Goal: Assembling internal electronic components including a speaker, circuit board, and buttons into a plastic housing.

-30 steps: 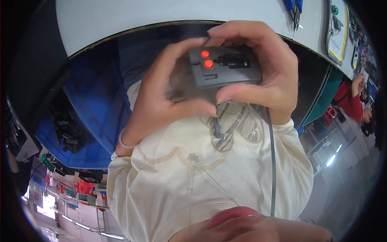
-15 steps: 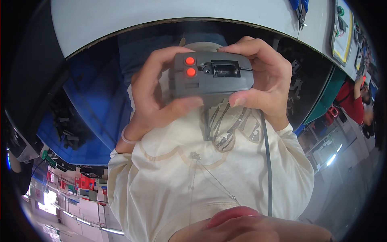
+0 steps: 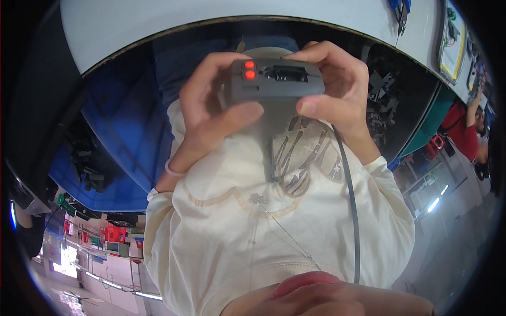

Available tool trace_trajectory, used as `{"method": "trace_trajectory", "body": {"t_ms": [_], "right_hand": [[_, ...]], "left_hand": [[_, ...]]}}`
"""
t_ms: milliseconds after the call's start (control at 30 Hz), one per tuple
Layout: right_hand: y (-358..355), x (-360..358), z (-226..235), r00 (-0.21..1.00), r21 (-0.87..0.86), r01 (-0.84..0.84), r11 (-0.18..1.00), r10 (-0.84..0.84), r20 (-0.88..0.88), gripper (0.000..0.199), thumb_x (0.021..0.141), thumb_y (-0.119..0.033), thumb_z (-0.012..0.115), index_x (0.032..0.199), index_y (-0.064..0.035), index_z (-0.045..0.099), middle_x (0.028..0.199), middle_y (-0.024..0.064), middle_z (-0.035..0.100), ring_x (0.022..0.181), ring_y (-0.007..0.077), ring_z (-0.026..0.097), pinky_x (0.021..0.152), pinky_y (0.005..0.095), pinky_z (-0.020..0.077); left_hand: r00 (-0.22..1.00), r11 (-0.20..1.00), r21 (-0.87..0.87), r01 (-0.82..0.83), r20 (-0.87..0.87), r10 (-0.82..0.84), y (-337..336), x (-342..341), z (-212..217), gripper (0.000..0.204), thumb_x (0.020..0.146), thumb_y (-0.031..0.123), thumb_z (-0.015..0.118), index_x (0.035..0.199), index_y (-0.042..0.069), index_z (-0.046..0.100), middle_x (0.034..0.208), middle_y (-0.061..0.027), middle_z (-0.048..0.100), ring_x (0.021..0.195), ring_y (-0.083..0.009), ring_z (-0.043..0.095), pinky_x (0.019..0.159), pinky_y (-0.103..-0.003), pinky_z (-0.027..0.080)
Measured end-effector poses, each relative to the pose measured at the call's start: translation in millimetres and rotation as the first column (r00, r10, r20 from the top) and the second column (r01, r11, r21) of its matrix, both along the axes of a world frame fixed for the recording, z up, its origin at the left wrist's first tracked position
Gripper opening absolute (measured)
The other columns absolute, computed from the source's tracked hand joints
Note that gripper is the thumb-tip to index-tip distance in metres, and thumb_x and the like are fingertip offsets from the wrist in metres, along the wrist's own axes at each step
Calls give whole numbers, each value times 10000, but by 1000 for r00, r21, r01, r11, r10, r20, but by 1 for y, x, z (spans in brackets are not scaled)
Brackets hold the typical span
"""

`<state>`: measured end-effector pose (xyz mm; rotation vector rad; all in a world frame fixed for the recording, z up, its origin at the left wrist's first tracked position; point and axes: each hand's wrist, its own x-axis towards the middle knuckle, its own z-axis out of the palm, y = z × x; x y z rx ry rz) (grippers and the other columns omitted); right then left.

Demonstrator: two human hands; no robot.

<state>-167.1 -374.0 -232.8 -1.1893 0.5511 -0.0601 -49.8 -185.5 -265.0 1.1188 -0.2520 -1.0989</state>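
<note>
Between my two hands is a dark grey plastic housing (image 3: 284,95) with rounded corners. Two orange-red buttons (image 3: 249,70) sit at its left end, one above the other. A recessed rectangular opening (image 3: 289,73) with dark parts inside takes up the right half of its face. My left hand (image 3: 211,110) grips the left end, thumb along the near edge and fingers at the far side. The right end is gripped by my right hand (image 3: 342,89), its thumb at the near corner. The underside of the housing is hidden.
A white tabletop (image 3: 211,10) lies beyond my hands, with blue-handled pliers (image 3: 401,16) at its right. Blue bins (image 3: 116,142) with dark parts stand left, and a dark bin (image 3: 385,105) of small pieces right. A person in red (image 3: 461,131) is at far right.
Both hands have carried the housing slightly away from me and tipped it, so its near side shows more and its top face looks foreshortened.
</note>
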Motion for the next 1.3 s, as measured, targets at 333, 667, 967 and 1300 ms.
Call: {"method": "trace_trajectory", "body": {"t_ms": [333,667,967,1300], "right_hand": [[4,-1,-32,977,245,139,960,-92,-193,231,774,-113,800,923,44,719,892,129,727,811,166,692,766,283,547],[-2,16,-57,974,-535,-162,829,47,-221,608,865,-390,762,1258,55,632,1162,212,699,1110,335,657,985,370,482],[-32,12,-46,901,-427,-422,800,320,-291,733,825,-308,800,1438,-16,523,1384,155,587,1268,267,533,1126,375,356],[-50,22,-33,796,-567,-585,579,542,-269,946,680,-390,892,1457,-22,497,1390,207,589,1310,323,547,1120,386,386]], "left_hand": [[944,978,178,-112,-287,160,-13,-12,-20,392,867,242,738,1114,-45,636,990,-96,680,905,-146,626,836,-272,481],[964,937,340,-77,-214,157,-39,4,-40,485,952,377,648,1241,-7,587,1183,-85,627,1108,-170,564,969,-290,415],[980,980,60,192,-56,-188,-16,8,-59,1052,735,220,885,1530,-34,244,1401,-181,500,1333,-258,474,1107,-348,392],[879,963,193,188,405,-253,-33,3,-64,1089,613,271,922,1488,-18,343,1380,-223,532,1290,-316,537,1078,-392,430]]}}
